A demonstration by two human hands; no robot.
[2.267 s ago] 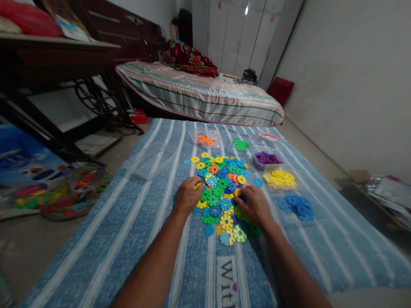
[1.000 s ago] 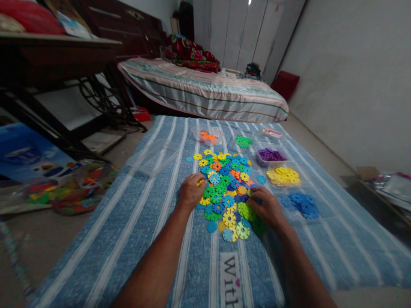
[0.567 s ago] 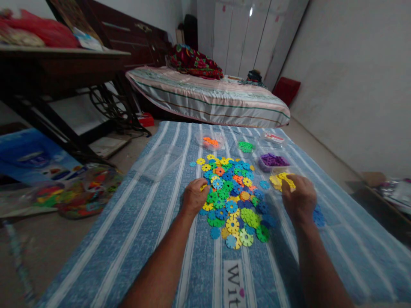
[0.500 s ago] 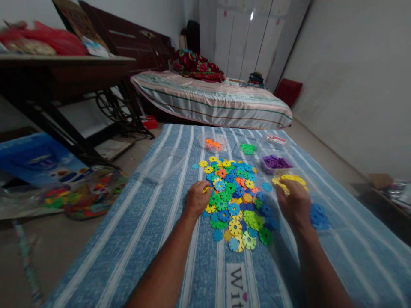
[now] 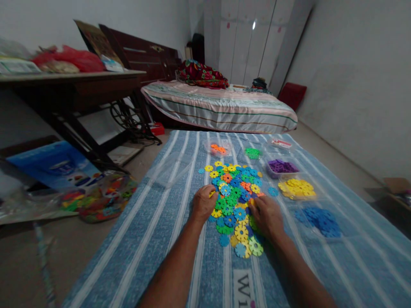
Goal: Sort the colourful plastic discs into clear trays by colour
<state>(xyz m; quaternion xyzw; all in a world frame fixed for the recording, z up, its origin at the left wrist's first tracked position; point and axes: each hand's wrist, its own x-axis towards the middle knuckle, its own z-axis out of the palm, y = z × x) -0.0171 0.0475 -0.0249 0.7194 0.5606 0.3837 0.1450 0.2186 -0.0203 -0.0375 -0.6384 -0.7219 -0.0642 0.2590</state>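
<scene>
A loose pile of notched plastic discs (image 5: 231,199) in yellow, green, blue and orange lies on the striped cloth (image 5: 154,239). At the pile's left edge, my left hand (image 5: 203,204) is closed, with a yellow notched disc (image 5: 212,194) showing between its fingertips. My right hand (image 5: 267,214) reaches down onto the right side of the pile, its fingers bent together against the discs. What its fingertips grip, if anything, is hidden. To its right stand clear boxes of yellow discs (image 5: 297,188) and blue discs (image 5: 324,221).
Farther back are a box of purple discs (image 5: 282,167), green discs (image 5: 253,153), orange discs (image 5: 218,149) and a box with a red-and-white item (image 5: 281,143). A clear lid or box (image 5: 170,171) lies left of the pile. A bed (image 5: 221,109) stands beyond.
My right hand has moved left from the box of yellow discs to the pile. My left hand stays at the pile's left edge with the yellow disc. The view has tilted slightly.
</scene>
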